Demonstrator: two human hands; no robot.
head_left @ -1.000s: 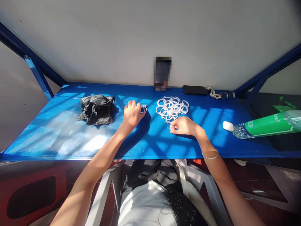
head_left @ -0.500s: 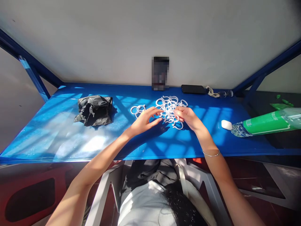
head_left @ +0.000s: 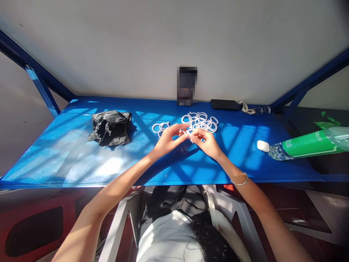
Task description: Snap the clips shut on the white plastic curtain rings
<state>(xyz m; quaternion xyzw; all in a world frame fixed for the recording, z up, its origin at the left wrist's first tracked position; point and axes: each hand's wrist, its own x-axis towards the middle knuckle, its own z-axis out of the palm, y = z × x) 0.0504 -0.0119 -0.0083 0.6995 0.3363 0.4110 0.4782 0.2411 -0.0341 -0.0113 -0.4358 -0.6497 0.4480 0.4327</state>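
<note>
A pile of white plastic rings [head_left: 201, 120], each with a small nub like a curtain ring's eyelet, lies on the blue table [head_left: 169, 171]. In front of it my left hand [head_left: 170, 138] and my right hand [head_left: 204, 142] meet, fingertips nearly touching. Both pinch at a white ring [head_left: 189, 133], mostly hidden by the fingers. To the left of the pile, partly behind my left hand, are a few more white rings [head_left: 160, 128].
A crumpled black plastic bag [head_left: 111, 127] opens toward me at left. Along the back are a blurred dark object [head_left: 187, 86], a black phone [head_left: 225, 104] and glasses [head_left: 262, 110]. At right are a white case [head_left: 263, 146] and a green-labelled bottle [head_left: 311, 143] lying down.
My right hand has moved left from the pile to my left hand, bringing a white ring along. The left hand's thumb and forefinger have closed in at the ring.
</note>
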